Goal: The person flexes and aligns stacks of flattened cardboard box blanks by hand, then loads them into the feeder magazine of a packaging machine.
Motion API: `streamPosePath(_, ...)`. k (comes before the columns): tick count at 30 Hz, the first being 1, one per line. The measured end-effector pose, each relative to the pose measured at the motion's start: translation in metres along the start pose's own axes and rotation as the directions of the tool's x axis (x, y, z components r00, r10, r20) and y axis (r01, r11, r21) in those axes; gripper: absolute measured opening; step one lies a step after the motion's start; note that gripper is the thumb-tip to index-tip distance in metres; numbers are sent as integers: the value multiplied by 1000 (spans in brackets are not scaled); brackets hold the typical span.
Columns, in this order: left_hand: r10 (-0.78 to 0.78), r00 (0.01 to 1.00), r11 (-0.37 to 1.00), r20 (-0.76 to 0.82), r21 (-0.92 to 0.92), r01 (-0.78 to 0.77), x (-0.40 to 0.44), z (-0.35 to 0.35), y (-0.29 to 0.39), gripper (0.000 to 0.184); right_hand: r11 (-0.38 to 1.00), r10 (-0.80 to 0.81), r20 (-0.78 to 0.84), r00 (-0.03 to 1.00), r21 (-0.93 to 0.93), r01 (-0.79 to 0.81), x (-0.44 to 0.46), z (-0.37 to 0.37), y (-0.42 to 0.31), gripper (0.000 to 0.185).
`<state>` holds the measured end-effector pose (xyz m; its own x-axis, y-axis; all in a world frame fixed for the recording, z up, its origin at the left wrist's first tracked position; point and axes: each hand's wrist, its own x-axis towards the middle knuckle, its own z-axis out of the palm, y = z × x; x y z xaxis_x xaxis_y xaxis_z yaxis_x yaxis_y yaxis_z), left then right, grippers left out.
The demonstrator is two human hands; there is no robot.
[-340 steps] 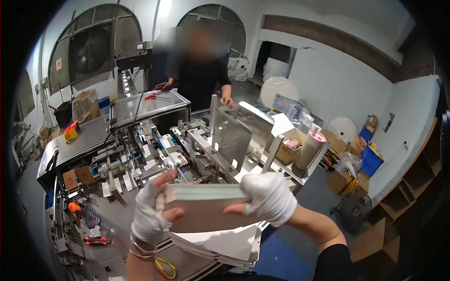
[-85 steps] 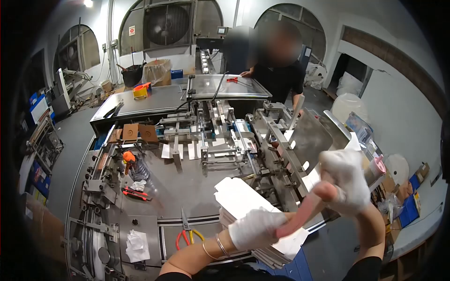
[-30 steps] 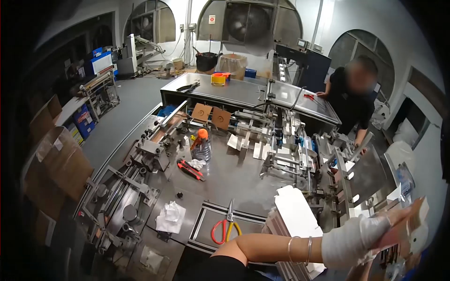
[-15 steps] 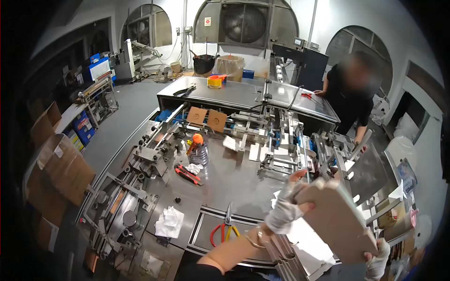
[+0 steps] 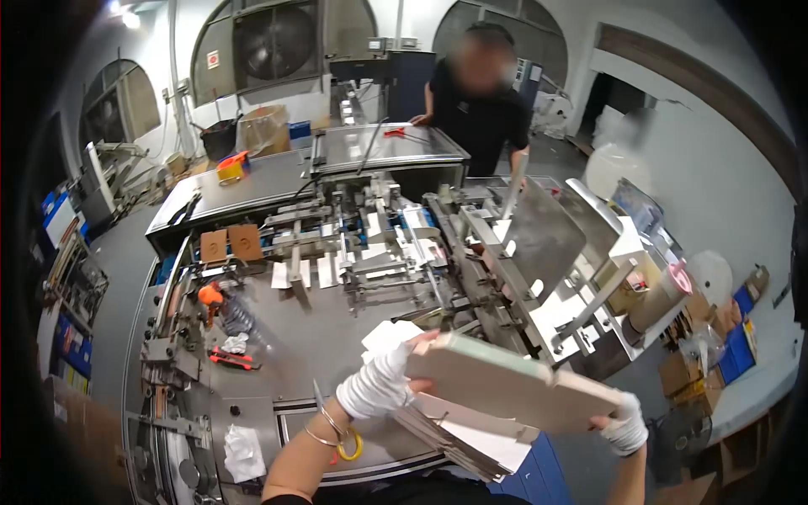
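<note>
A thick stack of flat greyish-brown cardboard blanks [image 5: 505, 383] is held up in front of me, tilted, with a pale green upper edge. My left hand [image 5: 379, 383], in a white fingerless wrap, grips its left end. The right end is in the fingers of my right hand [image 5: 621, 427], wrapped the same way. Beneath lies a layered pile of white and grey card sheets [image 5: 475, 442], partly hidden by the stack. Scissor-like snips with a yellow handle loop [image 5: 353, 446] lie under my left forearm, mostly covered.
A metal machine table [image 5: 295, 362] carries a clear bottle with an orange top [image 5: 236, 318], a red-and-black utility knife [image 5: 234, 359] and a crumpled white cloth [image 5: 244, 453]. Feeding rails [image 5: 396, 273] with white cards run across the back. A co-worker [image 5: 480, 126] stands beyond, right of centre.
My view has swung right. The stack of blanks has turned from steeply slanted to more nearly level, with both hands still gripping its ends.
</note>
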<state>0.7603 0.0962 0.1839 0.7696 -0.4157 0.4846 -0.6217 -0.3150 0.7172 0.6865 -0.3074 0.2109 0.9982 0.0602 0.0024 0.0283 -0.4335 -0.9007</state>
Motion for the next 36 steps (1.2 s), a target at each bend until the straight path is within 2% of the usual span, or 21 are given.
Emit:
streamPosePath(2, 57, 998, 998, -28, -30, -58, 52, -10, 40, 70, 978, -113, -172, 979, 152, 140, -1, -23, -27, 49)
streamPosePath(3, 164, 969, 986, -186, 16, -164, 82, -4, 52, 66, 965, -107, -279, 954, 203, 168, 1, -39, -33, 52)
streamPosePath(4, 267, 903, 964, -338, 79, -255, 113, 6, 63, 62, 877, -183, -392, 902, 350, 330, 8, -37, -50, 52)
streamPosePath(6, 4, 927, 913, -376, -377, -157, 175, 20, 82, 40, 843, -172, -487, 857, 377, 383, 21, -58, -61, 50)
streamPosePath(11, 22, 958, 962, -285, -256, -98, 313, 51, 20, 36, 711, 39, -375, 926, 662, 238, 65, -111, -55, 40)
streamPosePath(12, 19, 950, 977, -310, -195, -83, 332, 55, 7, 35, 679, 140, -444, 885, 693, 241, 76, -98, -73, 40)
streamPosePath(14, -21, 924, 984, -383, -173, -49, 351, 55, 5, 32, 748, 97, -395, 913, 634, 196, 106, -112, -57, 34)
streamPosePath(17, -168, 861, 977, -480, -198, 80, 365, 48, 1, 22, 788, 196, -293, 936, 615, 27, 135, -87, -90, 30)
streamPosePath(20, -146, 892, 949, -427, 195, 249, 403, 47, -60, 20, 746, 324, -173, 930, 651, -139, 163, -79, -89, 30)
streamPosePath(21, -202, 906, 944, -372, 171, 281, 400, 44, -71, 21, 759, 268, -121, 956, 638, -132, 171, -79, -84, 31)
streamPosePath(22, -106, 918, 859, -381, 431, 278, 404, 46, -83, 19, 770, 211, -68, 975, 626, -123, 176, -80, -81, 32)
streamPosePath(24, -272, 835, 955, -479, -31, 293, 374, 49, -75, 18, 740, 305, -82, 949, 647, -182, 181, -73, -87, 33)
streamPosePath(25, -303, 848, 948, -435, -42, 317, 384, 56, -103, 18, 723, 352, -90, 932, 659, -209, 183, -66, -90, 34)
streamPosePath(26, -332, 860, 939, -388, -51, 339, 398, 67, -142, 18, 792, 439, -267, 858, 566, -230, 188, -56, -88, 34)
streamPosePath(27, -275, 870, 961, -409, -81, 265, 393, 72, -165, 17, 811, 410, -190, 892, 523, -261, 189, -52, -76, 35)
streamPosePath(28, -350, 845, 936, -404, -114, 332, 374, 69, -150, 18, 832, 380, -112, 918, 475, -287, 188, -50, -62, 36)
streamPosePath(30, -422, 889, 902, -178, 10, 431, 361, 70, -173, 28, 874, 390, 6, 921, 313, -372, 180, -46, -36, 40)
streamPosePath(31, -368, 914, 914, -170, 114, 389, 348, 68, -175, 35, 932, 343, -41, 939, 139, -334, 169, -52, -28, 41)
streamPosePath(33, -321, 942, 928, -96, 166, 333, 325, 47, -163, 49, 947, 258, -72, 964, 217, -237, 138, -60, -22, 39)
streamPosePath(35, -327, 945, 931, -3, 172, 322, 277, 6, -100, 57, 990, 44, -31, 999, 133, -40, 88, -44, -42, 35)
streamPosePath(36, -322, 946, 923, 20, 227, 310, 250, -20, -50, 58, 995, 96, 36, 995, 12, -96, 69, -31, -53, 29)
